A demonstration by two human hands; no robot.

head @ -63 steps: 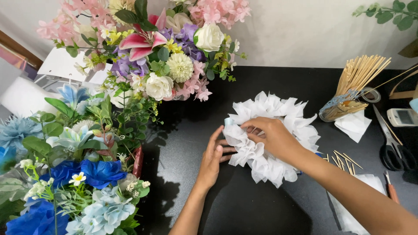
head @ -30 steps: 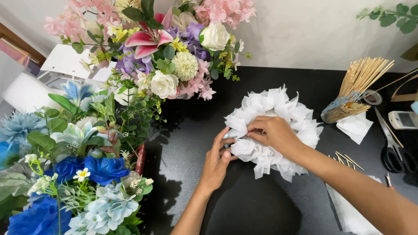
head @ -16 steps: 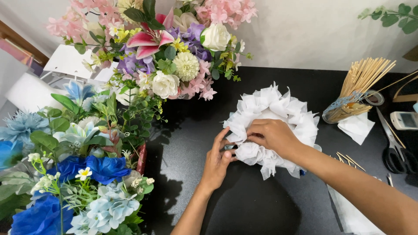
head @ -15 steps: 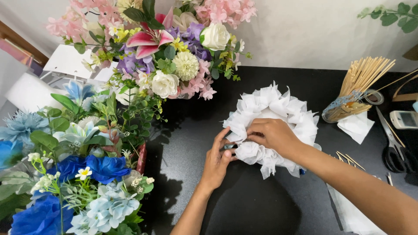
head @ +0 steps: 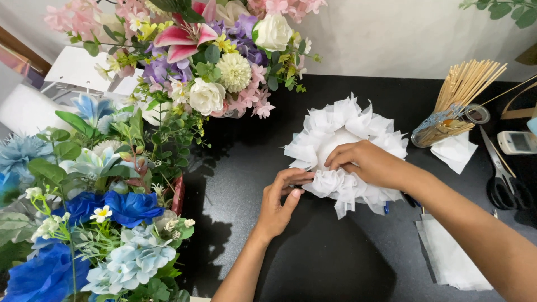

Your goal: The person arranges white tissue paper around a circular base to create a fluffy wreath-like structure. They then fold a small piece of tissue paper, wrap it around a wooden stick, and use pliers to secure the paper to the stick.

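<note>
A white tissue-paper flower [head: 347, 126] with ruffled petals lies on the black table [head: 335, 263]. My right hand [head: 366, 162] rests on its near middle, fingers curled into the folds and pinching paper. My left hand [head: 279, 201] reaches in from below, its fingertips touching the flower's lower left edge beside a small rosette of folded petals. Part of the flower's centre is hidden under my right hand.
Pink, white and purple artificial bouquet [head: 212, 61] at the back left; blue and green flowers [head: 84, 212] along the left edge. A jar of wooden sticks [head: 456, 100], scissors [head: 503, 179], a small white device [head: 517, 142] and flat tissue sheets [head: 447, 257] lie on the right.
The paper flower has shifted slightly up and left. My left hand has moved in until its fingertips meet the lower edge; my right hand stays on the flower.
</note>
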